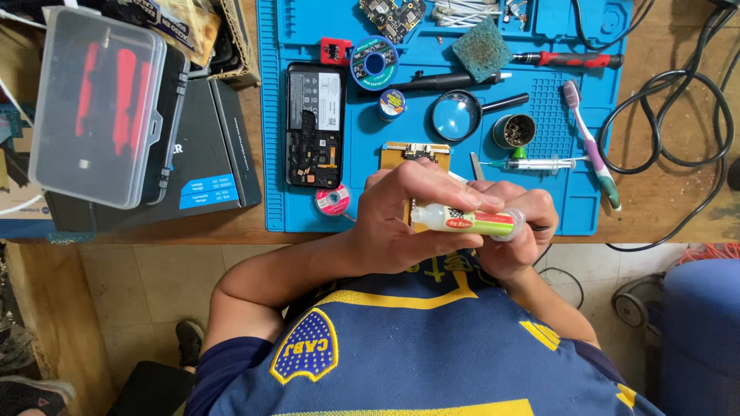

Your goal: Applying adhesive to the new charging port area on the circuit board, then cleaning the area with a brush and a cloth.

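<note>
At centre frame, just off the blue work mat's [593,208] six-o'clock edge, both hands grip one small glue tube [466,222]: left hand [401,223] wraps the nozzle end, right hand [516,239] pinches the capped tail. Judged light, soft-walled, likely slick; hold mid-body, gently. At ten o'clock: one opened phone [314,127]. Twelve: one magnifier [456,115], one solder spool [375,63]. Two: one toothbrush [590,146], one syringe [536,163], possibly flux.

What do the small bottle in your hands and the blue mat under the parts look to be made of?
Small bottle: looks like soft, translucent whitish plastic with a glossy printed label, held between left hand and right hand. Blue mat: likely matte silicone or rubber, judging by its moulded ridges and recessed compartments.
</note>
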